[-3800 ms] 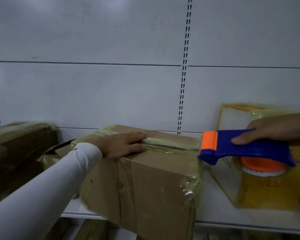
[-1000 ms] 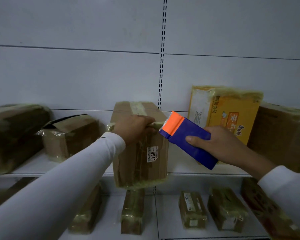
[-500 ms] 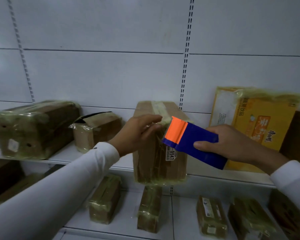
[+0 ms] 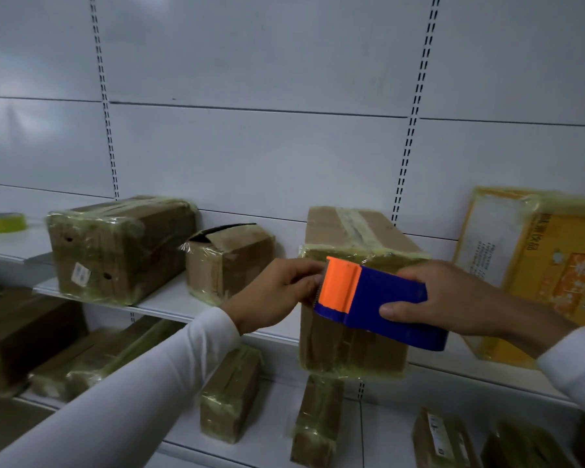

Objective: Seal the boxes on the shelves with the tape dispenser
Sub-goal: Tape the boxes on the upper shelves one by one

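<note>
Tape dispenser [image 4: 382,304] is up in front of the middle box [image 4: 352,332], blue body with an orange front end, held a bit tilted with the orange part to the left. Right hand [image 4: 453,298] has it in a firm grip, fingers over the top and thumb along the lower side. Left hand [image 4: 277,295] is right at the orange end with its fingers curled in at the toothed edge; looks like it's pinching the tape there, but I can't actually make out the tape, so can't tell for sure what that grip has hold of. Both arms are in white sleeves.

That middle box sits on the upper shelf [image 4: 163,300], standing tall, sticking out over the shelf's front edge, wrapped in yellowish tape with a strip running along the top. To its left there's a small box [image 4: 230,261] with one flap popped up, and further left a bigger wrapped box [image 4: 115,248]. Yellow printed carton [image 4: 537,265] leans against the back wall on the right. Far left, a yellow-green roll of tape [image 4: 4,222] sits on the shelf. Lower shelf has a bunch of smaller wrapped packages.
</note>
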The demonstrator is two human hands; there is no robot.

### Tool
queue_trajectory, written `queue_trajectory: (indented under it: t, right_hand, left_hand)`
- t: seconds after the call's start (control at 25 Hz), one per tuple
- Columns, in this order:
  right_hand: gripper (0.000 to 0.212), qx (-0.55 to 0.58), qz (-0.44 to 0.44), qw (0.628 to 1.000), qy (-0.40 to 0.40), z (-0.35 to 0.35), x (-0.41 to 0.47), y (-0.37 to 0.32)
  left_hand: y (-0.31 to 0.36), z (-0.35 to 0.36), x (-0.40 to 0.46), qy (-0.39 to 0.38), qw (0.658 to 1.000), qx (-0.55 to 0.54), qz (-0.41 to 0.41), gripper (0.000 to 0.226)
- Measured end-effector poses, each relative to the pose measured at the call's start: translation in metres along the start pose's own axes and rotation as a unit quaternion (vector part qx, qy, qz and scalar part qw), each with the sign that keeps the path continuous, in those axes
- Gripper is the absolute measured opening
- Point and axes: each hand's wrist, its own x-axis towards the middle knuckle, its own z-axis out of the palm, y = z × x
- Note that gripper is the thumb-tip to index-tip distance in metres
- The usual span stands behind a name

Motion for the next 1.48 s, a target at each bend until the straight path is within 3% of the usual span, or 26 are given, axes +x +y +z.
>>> queue_trajectory:
  t: [0.32, 0.4, 0.52, 0.72, 0.88, 1.0, 1.04, 1.08, 1.16, 1.24, 1.28, 1.48]
  right_hand:
    - [0.033, -0.008, 0.029, 0.995, -0.098, -0.035, 0.014, -0.020]
    - [0.037, -0.032, 0.060, 0.994, -0.084, -0.061, 0.008, -0.019]
    - [0.059, -0.067, 0.101, 0.991, -0.056, -0.080, 0.007, -0.014]
    - [0.052, -0.083, 0.134, 0.986, -0.051, -0.080, 0.029, -0.020]
    - [0.091, -0.087, 0.161, 0.981, -0.066, -0.080, 0.043, -0.026]
    - [0.084, -0.102, 0.172, 0.977, -0.074, -0.076, 0.048, -0.025]
    - [0.079, -0.102, 0.175, 0.976, -0.075, -0.076, 0.049, -0.025]
    - [0.076, -0.100, 0.178, 0.976, -0.077, -0.077, 0.049, -0.024]
    - [0.072, -0.097, 0.180, 0.976, -0.080, -0.077, 0.048, -0.026]
    - [0.068, -0.095, 0.180, 0.976, -0.079, -0.075, 0.048, -0.026]
    - [0.066, -0.093, 0.180, 0.976, -0.078, -0.075, 0.048, -0.026]
    - [0.059, -0.091, 0.198, 0.972, -0.091, -0.073, 0.048, -0.028]
  left_hand:
    - [0.001, -0.033, 0.011, 0.094, 0.994, 0.045, -0.020, 0.017]
    - [-0.003, -0.047, 0.014, 0.120, 0.991, 0.046, -0.047, 0.017]
    - [-0.005, -0.047, 0.025, 0.129, 0.986, 0.071, -0.075, 0.019]
    - [-0.013, -0.053, 0.040, 0.127, 0.978, 0.126, -0.103, 0.022]
    - [-0.030, -0.047, 0.045, 0.108, 0.977, 0.160, -0.093, 0.032]
    - [-0.044, -0.041, 0.050, 0.134, 0.974, 0.138, -0.122, 0.019]
    - [-0.048, -0.042, 0.049, 0.164, 0.962, 0.168, -0.142, 0.034]
    - [-0.051, -0.041, 0.046, 0.200, 0.948, 0.205, -0.139, 0.042]
    - [-0.047, -0.037, 0.041, 0.247, 0.941, 0.232, -0.019, 0.032]
    - [-0.037, -0.031, 0.041, 0.180, 0.945, 0.253, 0.098, 0.033]
    - [-0.033, -0.029, 0.044, 0.130, 0.944, 0.280, 0.117, 0.039]
    - [-0.038, -0.030, 0.050, 0.069, 0.947, 0.300, 0.089, 0.039]
